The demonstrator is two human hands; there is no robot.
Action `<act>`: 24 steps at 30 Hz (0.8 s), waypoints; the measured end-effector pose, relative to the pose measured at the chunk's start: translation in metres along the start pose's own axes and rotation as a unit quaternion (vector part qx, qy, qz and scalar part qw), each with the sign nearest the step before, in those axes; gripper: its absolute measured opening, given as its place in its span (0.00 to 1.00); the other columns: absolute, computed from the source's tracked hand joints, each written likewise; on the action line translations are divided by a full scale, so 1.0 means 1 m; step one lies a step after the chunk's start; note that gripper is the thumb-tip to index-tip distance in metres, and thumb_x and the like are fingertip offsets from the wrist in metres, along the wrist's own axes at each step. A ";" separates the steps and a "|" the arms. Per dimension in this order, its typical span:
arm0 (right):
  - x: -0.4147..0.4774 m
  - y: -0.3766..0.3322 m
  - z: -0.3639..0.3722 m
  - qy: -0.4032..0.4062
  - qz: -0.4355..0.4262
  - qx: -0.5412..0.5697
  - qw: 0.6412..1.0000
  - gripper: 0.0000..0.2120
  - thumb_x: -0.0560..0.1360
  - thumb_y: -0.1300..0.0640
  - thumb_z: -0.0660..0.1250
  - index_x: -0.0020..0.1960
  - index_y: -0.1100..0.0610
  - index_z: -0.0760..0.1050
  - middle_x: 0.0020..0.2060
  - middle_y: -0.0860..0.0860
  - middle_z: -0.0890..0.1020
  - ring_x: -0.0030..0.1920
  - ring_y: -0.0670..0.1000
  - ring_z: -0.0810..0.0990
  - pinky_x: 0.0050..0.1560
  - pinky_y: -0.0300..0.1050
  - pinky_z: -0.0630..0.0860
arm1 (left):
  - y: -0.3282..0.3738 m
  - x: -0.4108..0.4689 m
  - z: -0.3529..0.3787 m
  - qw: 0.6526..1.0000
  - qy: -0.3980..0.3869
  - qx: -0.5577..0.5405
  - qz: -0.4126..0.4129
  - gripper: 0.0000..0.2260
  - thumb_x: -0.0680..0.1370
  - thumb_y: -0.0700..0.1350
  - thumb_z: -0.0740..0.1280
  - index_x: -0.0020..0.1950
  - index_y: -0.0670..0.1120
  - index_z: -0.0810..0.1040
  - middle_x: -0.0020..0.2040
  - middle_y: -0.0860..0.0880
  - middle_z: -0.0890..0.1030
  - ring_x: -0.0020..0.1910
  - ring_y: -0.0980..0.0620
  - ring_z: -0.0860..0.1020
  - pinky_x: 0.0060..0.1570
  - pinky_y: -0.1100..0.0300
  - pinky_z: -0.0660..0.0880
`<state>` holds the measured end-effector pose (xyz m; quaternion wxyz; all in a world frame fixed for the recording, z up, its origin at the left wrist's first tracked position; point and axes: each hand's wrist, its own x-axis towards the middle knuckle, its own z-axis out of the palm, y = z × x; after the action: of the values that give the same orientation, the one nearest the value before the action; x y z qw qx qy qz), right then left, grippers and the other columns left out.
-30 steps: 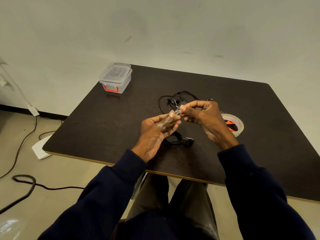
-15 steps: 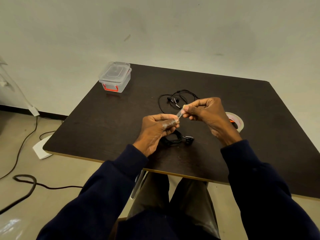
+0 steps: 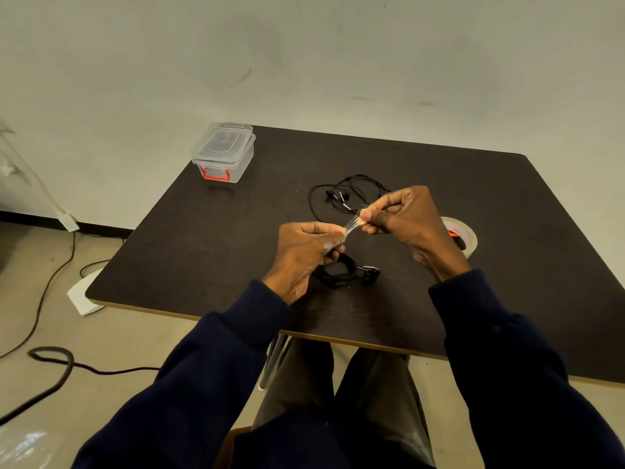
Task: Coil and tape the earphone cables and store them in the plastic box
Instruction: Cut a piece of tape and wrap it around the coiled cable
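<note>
counter (image 3: pixel 203 248): all items carried within reach.
box (image 3: pixel 223 152): kept far left, lid on, awaiting coils.
left hand (image 3: pixel 304 252), right hand (image 3: pixel 406 218): fingers curled, each pinching a strip (image 3: pixel 353 225) end.
roll (image 3: pixel 468 236): parked behind right hand.
loose cable (image 3: pixel 345 194): left beyond the hands.
coil (image 3: pixel 338 270): laid under left hand, likely taped next.
strip: held taut, so sticking to itself is avoided.

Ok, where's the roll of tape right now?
Head view: the tape roll lies on the table, right of centre, partly hidden behind the right hand.
</note>
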<state>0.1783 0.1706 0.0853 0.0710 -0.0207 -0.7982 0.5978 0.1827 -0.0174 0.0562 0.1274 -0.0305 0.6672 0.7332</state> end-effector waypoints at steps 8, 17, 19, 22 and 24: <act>0.001 -0.002 -0.012 -0.032 0.021 0.037 0.999 0.10 0.73 0.64 0.77 0.48 0.71 0.83 0.40 0.62 0.87 0.37 0.54 0.87 0.41 0.41 0.85 | -0.004 0.005 -0.012 0.997 -0.066 -0.003 0.032 0.10 0.76 0.36 0.75 0.57 0.38 0.84 0.47 0.41 0.88 0.49 0.46 0.87 0.52 0.54 0.83; 0.002 0.003 -0.014 -0.007 0.014 0.082 0.997 0.12 0.72 0.60 0.78 0.49 0.69 0.83 0.42 0.63 0.87 0.42 0.57 0.86 0.46 0.46 0.83 | -0.013 0.001 -0.028 0.992 -0.013 0.017 0.126 0.07 0.78 0.35 0.72 0.54 0.35 0.84 0.44 0.41 0.88 0.45 0.44 0.87 0.48 0.54 0.85; 0.002 0.004 -0.017 -0.016 0.014 0.074 0.997 0.10 0.73 0.60 0.78 0.47 0.68 0.84 0.42 0.63 0.87 0.43 0.57 0.86 0.46 0.47 0.83 | -0.016 0.004 -0.037 0.989 0.009 0.057 0.139 0.06 0.77 0.36 0.73 0.53 0.37 0.85 0.43 0.43 0.88 0.44 0.46 0.87 0.47 0.54 0.85; 0.001 0.010 -0.015 -0.023 0.019 0.045 0.999 0.09 0.72 0.62 0.78 0.47 0.67 0.83 0.41 0.61 0.87 0.42 0.55 0.87 0.43 0.44 0.84 | -0.021 0.018 -0.046 0.961 0.034 0.203 0.185 0.07 0.75 0.39 0.77 0.52 0.43 0.86 0.45 0.49 0.88 0.44 0.55 0.86 0.48 0.60 0.83; 0.000 0.017 -0.010 -0.023 0.015 0.012 1.000 0.09 0.71 0.63 0.79 0.48 0.67 0.83 0.40 0.59 0.88 0.42 0.54 0.87 0.43 0.44 0.84 | -0.021 0.028 -0.047 0.946 0.019 0.266 0.183 0.09 0.74 0.42 0.78 0.54 0.45 0.86 0.49 0.51 0.87 0.47 0.58 0.85 0.52 0.62 0.82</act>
<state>0.1791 0.1847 0.0719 0.0435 -0.0180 -0.7919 0.6089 0.1544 -0.0576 0.0246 -0.0184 0.1133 0.8342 0.5393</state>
